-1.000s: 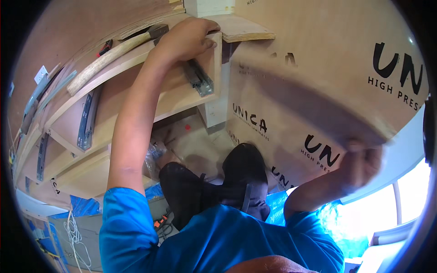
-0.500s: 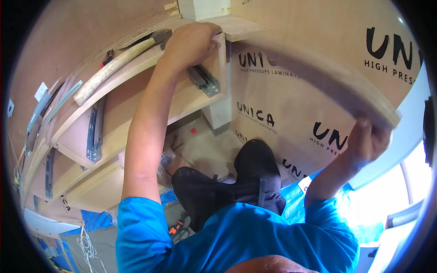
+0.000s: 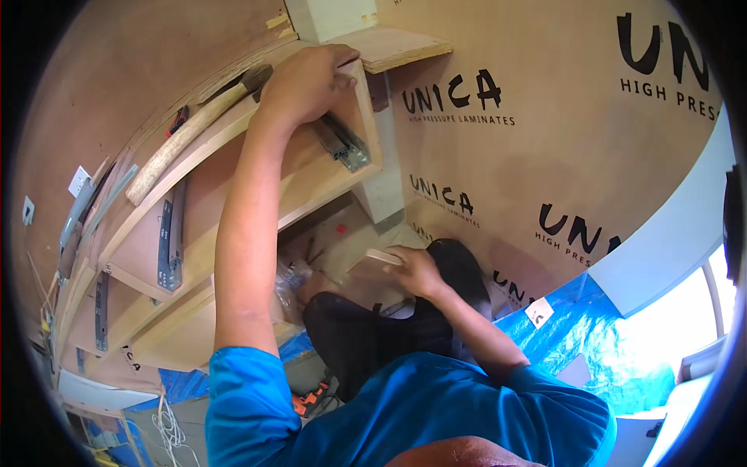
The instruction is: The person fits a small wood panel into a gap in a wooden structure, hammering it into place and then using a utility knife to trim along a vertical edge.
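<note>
At eleven o'clock the left hand point(image 3: 307, 84) gripped the cabinet point(image 3: 332, 184) by its edge, near the hammer point(image 3: 191, 142), while the right hand point(image 3: 418, 272), near centre, clasped a board point(image 3: 377, 261) at the left hand's five o'clock.

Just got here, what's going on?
A person's left hand is at the upper right corner of an open-fronted wooden cabinet. The right hand holds a flat wooden piece low, near the knees. A hammer lies on top; metal drawer slides are inside.
</note>
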`<state>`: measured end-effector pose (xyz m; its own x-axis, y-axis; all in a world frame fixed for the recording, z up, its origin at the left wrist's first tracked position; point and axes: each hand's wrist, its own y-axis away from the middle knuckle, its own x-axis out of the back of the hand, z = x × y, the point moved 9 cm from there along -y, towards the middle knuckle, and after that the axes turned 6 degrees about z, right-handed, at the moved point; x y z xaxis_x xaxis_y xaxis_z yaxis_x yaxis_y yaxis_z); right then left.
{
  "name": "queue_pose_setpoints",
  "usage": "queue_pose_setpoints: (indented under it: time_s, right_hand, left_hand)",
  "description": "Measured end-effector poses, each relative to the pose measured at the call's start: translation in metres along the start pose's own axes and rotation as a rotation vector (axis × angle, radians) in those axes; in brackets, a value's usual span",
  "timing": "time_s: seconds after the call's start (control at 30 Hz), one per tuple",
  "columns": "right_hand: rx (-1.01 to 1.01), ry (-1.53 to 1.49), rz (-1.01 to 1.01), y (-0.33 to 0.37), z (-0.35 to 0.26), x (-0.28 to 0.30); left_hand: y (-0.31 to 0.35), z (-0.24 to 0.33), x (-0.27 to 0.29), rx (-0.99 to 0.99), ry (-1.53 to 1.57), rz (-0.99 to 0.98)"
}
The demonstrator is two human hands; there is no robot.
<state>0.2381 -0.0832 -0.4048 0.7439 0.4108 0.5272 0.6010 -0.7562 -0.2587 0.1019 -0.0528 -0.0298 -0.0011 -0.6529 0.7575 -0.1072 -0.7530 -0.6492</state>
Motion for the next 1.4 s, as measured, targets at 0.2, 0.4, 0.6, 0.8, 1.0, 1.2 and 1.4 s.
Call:
queue_pose_setpoints:
  time_s: [0.2,0.4,0.6,0.8,1.0,1.2,1.4]
  right_hand:
    - [-0.077,0.253,-0.22,-0.043,0.072,-0.125]
    - [-0.246,0.346,-0.454,-0.039,0.183,-0.228]
    - [-0.037,0.381,-0.754,0.003,0.228,-0.298]
    - [-0.238,0.191,-0.632,0.01,0.223,-0.273]
    - [-0.119,0.276,-0.558,-0.056,0.137,-0.155]
    - [-0.203,-0.211,-0.225,-0.089,0.125,-0.029]
    - [-0.285,-0.427,-0.02,-0.092,0.158,-0.024]
  left_hand:
    - [-0.001,-0.01,-0.008,0.042,0.04,0.002]
    - [0.003,-0.012,-0.013,0.065,0.066,0.001]
    - [0.004,-0.017,-0.009,0.072,0.115,-0.015]
    - [0.0,-0.011,-0.014,0.054,0.197,0.011]
    - [0.004,-0.011,-0.014,0.153,0.31,0.003]
    - [0.004,-0.009,-0.019,0.268,0.391,-0.066]
    - [-0.008,-0.009,-0.024,0.198,0.328,-0.068]
